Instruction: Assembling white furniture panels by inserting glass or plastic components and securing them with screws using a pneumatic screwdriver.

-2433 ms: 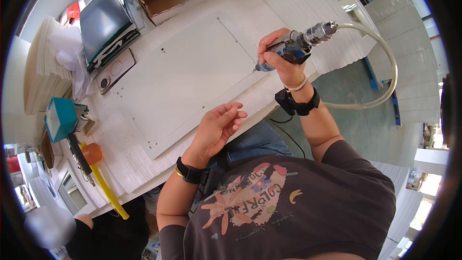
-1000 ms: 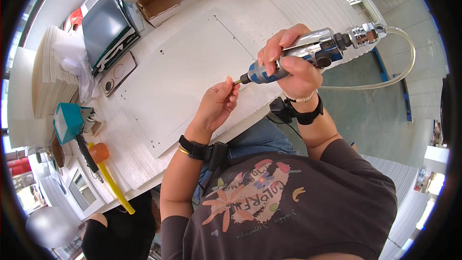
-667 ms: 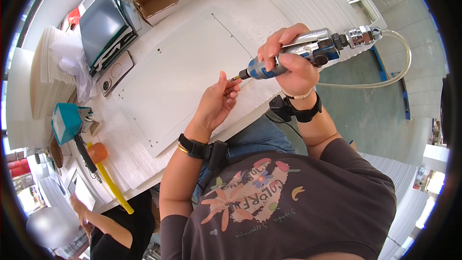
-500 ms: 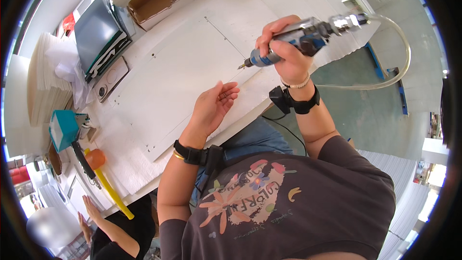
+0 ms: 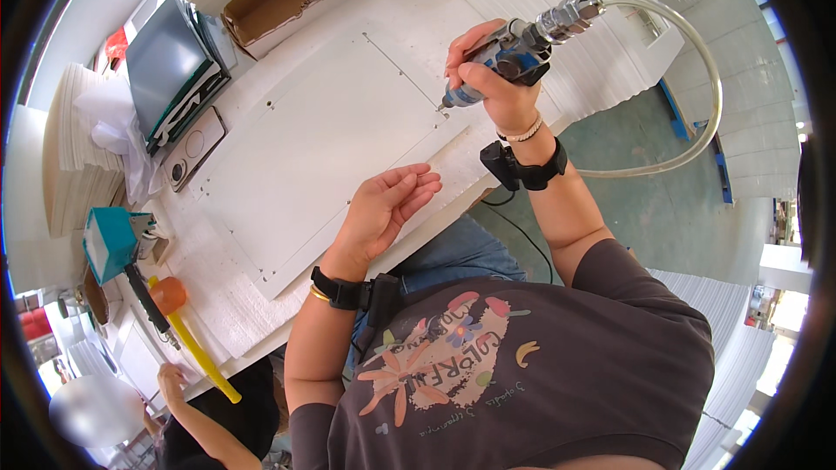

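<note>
My right hand (image 5: pixel 495 78) grips a blue and silver air screwdriver (image 5: pixel 514 54), fingers wrapped round its body. Its tip points down at the near right corner of a flat white panel (image 5: pixel 318 144); whether it touches a screw there is too small to tell. Several small dark screws or holes dot the panel's edges. Over the panel's near edge hovers my left hand (image 5: pixel 392 209), palm turned up, thumb and fingers drawn together. Whatever may lie in those fingers is too small to make out.
A clear air hose (image 5: pixel 716 96) loops right from the screwdriver. Along the back and left are a cardboard box (image 5: pixel 287 2), a dark folder (image 5: pixel 170 65), a phone (image 5: pixel 196 148), a teal holder (image 5: pixel 109 245) and a yellow-handled mallet (image 5: pixel 200 352). Another person's hand (image 5: pixel 171 379) rests at lower left.
My right hand has brought the screwdriver left and down to the panel's corner. My left hand has shifted slightly, its fingers closer together. The other person's hands have moved.
</note>
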